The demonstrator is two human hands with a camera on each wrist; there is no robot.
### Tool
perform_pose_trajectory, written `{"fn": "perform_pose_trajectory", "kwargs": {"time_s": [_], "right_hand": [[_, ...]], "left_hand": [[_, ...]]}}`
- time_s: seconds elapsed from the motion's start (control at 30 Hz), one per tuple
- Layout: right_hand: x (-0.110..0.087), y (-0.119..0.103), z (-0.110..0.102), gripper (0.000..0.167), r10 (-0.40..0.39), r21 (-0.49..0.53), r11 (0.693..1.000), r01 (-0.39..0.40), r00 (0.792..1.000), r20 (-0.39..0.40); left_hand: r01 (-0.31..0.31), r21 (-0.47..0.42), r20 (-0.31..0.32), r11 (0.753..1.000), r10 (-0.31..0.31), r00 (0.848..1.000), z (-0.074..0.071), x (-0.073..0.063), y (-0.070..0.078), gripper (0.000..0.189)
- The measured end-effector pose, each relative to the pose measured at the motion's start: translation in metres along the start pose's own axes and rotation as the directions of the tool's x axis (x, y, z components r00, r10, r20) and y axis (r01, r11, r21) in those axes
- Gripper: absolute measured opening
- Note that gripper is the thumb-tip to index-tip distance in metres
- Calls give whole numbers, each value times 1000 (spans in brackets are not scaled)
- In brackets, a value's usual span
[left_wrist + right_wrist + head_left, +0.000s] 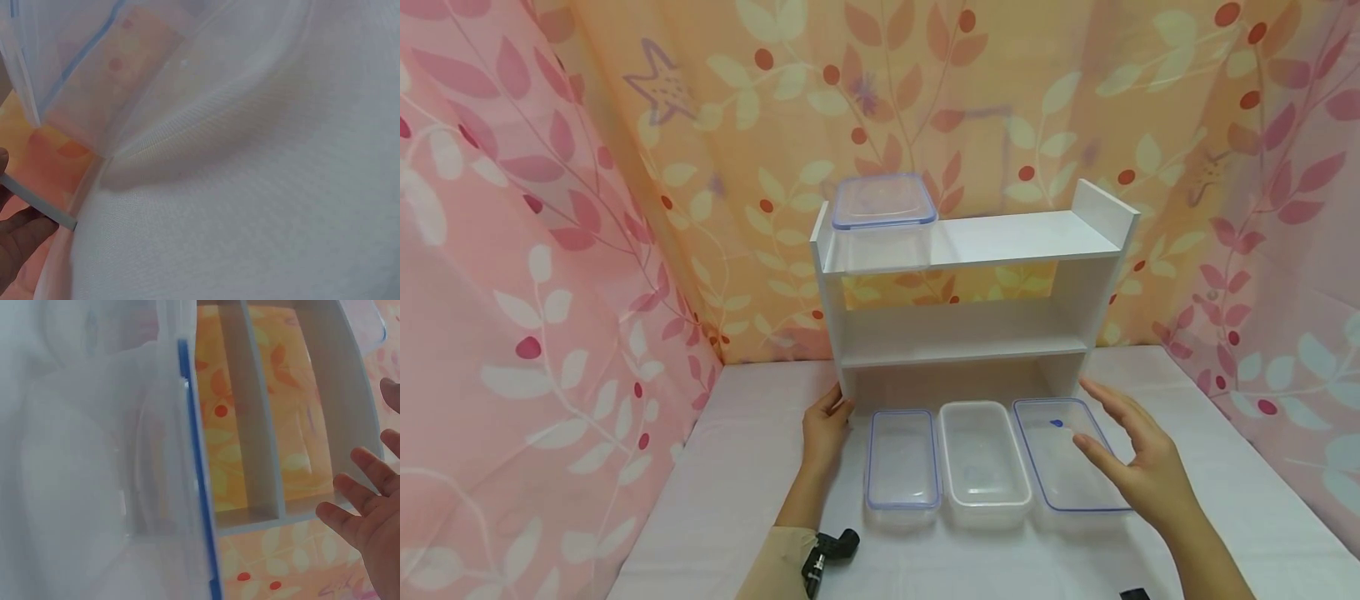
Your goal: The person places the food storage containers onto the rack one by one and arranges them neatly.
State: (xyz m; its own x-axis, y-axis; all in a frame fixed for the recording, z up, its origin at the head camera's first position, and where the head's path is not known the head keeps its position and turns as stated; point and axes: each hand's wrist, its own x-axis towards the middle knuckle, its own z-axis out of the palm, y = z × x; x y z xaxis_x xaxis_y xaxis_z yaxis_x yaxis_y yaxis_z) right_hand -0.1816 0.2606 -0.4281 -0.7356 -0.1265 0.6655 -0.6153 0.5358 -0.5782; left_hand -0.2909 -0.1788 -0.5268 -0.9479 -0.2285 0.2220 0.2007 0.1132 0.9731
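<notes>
Containers, clear plastic: one w/ a blue-rimmed lid, squarish (883, 221), sits on the top board of the white shelf unit (970, 292), at its left end; three more lie in a row on the table (737, 483) right in front of the unit. Judging by that layout, stocking looks approx a quarter done: 1 up, 3 left, mid and bottom tiers bare. Row, L to R: narrow box w/ blue-edged lid (902, 458), open tub w/ no lid (983, 454), wider box w/ blue-edged lid (1063, 454) and a small blue mark near its far end. All are rectangular w/ rounded corners, translucent, glossy, prob. light and a bit slick; the lids have raised rims. Shelf is matte white board, flat panels, square edges, open back so the backdrop shows through. Table wears a white woven cloth, fine ribbed texture in the left wrist view. Backdrop is soft draped fabric, pink and orange leaf print. Left hand (826, 429) rests w/ fingers straight against the bottom left corner of the unit, grasping nothing. Right hand (1138, 454) is spread and relaxed, hovering over the wider lidded box at its right edge, near the unit's right foot; can't tell if it touches the lid. Small black device (829, 557) lies by the left sleeve.
</notes>
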Motion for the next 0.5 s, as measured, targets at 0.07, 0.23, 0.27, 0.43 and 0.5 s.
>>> {"fn": "perform_pose_trajectory", "kwargs": {"time_s": [0.07, 0.23, 0.27, 0.43, 0.5], "right_hand": [[-3, 4, 1, 82, -8, -3, 1000, 8, 1000, -7], [-9, 15, 5, 84, -10, -5, 1000, 10, 1000, 2], [-10, 18, 5, 85, -4, -5, 1000, 5, 1000, 9], [-16, 31, 5, 87, 10, -11, 1000, -9, 1000, 29], [-17, 36, 3, 89, 12, -15, 1000, -11, 999, 39]], "left_hand": [[-3, 5, -7, 1000, 3, 1000, 1, 1, -4, 48], [2, -15, -13, 1000, -3, 1000, 1, 2, -8, 47], [8, -17, -13, 1000, -8, 1000, 1, 2, -8, 47], [3, -10, -9, 1000, -3, 1000, 0, 2, -7, 48], [-4, 0, -12, 1000, 4, 1000, 0, 3, -7, 48]]}}
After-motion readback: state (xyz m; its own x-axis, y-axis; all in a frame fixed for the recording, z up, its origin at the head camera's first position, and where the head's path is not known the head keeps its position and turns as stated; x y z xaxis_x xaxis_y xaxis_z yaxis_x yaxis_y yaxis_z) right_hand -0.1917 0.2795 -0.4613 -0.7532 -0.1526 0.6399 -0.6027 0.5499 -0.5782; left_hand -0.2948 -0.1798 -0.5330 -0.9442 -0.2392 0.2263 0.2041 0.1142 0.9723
